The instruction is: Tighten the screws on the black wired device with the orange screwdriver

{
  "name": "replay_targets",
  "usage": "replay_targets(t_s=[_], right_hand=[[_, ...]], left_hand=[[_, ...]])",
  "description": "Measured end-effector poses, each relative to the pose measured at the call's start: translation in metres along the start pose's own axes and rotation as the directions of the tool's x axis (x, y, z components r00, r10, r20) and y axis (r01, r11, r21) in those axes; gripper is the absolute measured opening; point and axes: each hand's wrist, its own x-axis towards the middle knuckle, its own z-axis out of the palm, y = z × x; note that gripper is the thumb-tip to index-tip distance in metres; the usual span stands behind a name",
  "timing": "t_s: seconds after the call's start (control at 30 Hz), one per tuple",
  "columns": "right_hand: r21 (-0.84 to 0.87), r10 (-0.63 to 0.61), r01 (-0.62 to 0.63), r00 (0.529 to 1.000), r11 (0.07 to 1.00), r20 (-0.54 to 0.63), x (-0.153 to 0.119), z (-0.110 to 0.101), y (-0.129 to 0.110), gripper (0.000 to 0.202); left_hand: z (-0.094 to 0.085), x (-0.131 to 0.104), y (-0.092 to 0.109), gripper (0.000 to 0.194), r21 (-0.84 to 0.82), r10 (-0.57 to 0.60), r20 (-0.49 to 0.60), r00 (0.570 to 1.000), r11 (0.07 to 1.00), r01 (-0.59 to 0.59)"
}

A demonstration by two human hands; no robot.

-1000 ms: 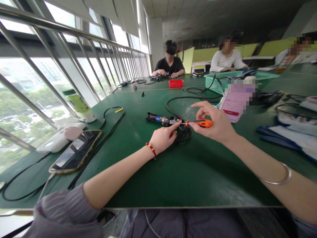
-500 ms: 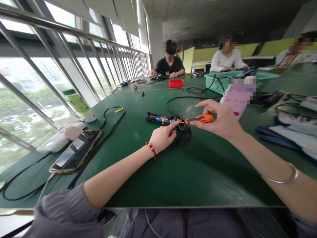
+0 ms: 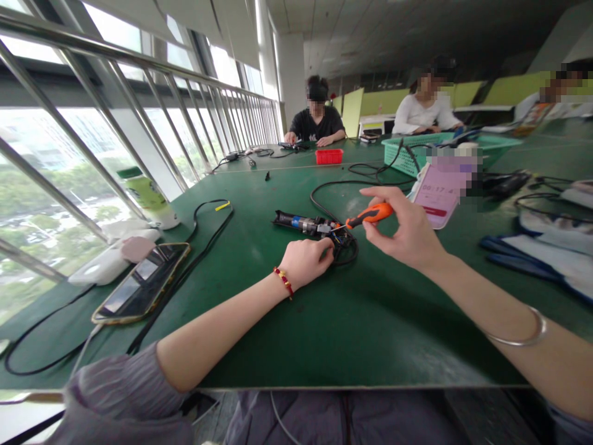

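My right hand [image 3: 412,232] grips an orange-and-black screwdriver [image 3: 374,214] between thumb and fingers. The thin shaft slopes down to the left, and its tip is at the wired end of an opened slim black device [image 3: 303,224]. That device lies on the green table, with a silver section, a blue band and exposed coloured wires. My left hand [image 3: 306,262] rests beside this same end, fingers curled in and thumb and index together at the wires; whatever they pinch is too small to make out. A black cable [image 3: 319,190] loops behind the device.
On the left are a phone [image 3: 143,281], a white device [image 3: 104,256], a green cup [image 3: 148,196] and a strap. Farther back stand a red tray [image 3: 329,156] and a green basket [image 3: 403,157] with cables. A propped phone [image 3: 440,194] shows a timer. Co-workers sit across the table.
My left index finger, stretched onto the device before, has drawn back and curled in. My right hand has tilted the screwdriver more steeply, its handle end moving up and left.
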Motion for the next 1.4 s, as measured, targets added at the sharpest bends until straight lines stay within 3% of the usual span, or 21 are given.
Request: replay_targets(t_s=[0.23, 0.37, 0.57, 0.77, 0.87, 0.97, 1.13, 1.4], right_hand=[[0.007, 0.203, -0.203, 0.979, 0.979, -0.014, 0.0017, -0.0018, -0.0037, 0.015], [0.026, 0.177, -0.176, 0.984, 0.984, -0.014, 0.0005, -0.0003, -0.005, 0.013], [0.03, 0.115, -0.115, 0.993, 0.993, -0.021, -0.0031, 0.0025, -0.0066, 0.036], [0.035, 0.215, -0.214, 0.976, 0.976, -0.033, -0.0022, 0.0022, -0.0081, 0.014], [0.036, 0.221, -0.22, 0.974, 0.975, -0.051, -0.0021, 0.0035, -0.0086, 0.019], [0.025, 0.198, -0.197, 0.978, 0.98, -0.072, -0.0029, 0.0047, -0.0092, 0.011], [0.052, 0.121, -0.116, 0.988, 0.992, -0.092, -0.0043, 0.0064, -0.0091, 0.034], [0.0, 0.238, -0.239, 0.966, 0.971, -0.097, -0.0027, 0.0063, -0.0104, 0.017]], left_hand=[[0.0009, 0.0024, -0.0029, 0.033, 0.043, 0.069, 0.069, 0.995, 0.996, -0.072], [0.0005, 0.0025, -0.003, 0.033, 0.053, 0.075, 0.073, 0.995, 0.995, -0.079], [-0.0025, 0.0021, -0.0021, 0.033, 0.05, 0.076, 0.089, 0.993, 0.995, -0.081], [-0.0002, 0.0026, -0.004, 0.034, 0.034, 0.1, 0.076, 0.992, 0.994, -0.103], [0.0011, 0.0027, -0.0049, 0.033, 0.047, 0.103, 0.073, 0.992, 0.993, -0.106], [0.0012, 0.0024, -0.0054, 0.033, 0.065, 0.106, 0.074, 0.992, 0.992, -0.111], [0.0006, 0.0021, -0.0057, 0.033, 0.061, 0.118, 0.072, 0.99, 0.991, -0.123], [0.0007, 0.0021, -0.0054, 0.033, 0.045, 0.108, 0.077, 0.991, 0.993, -0.111]])
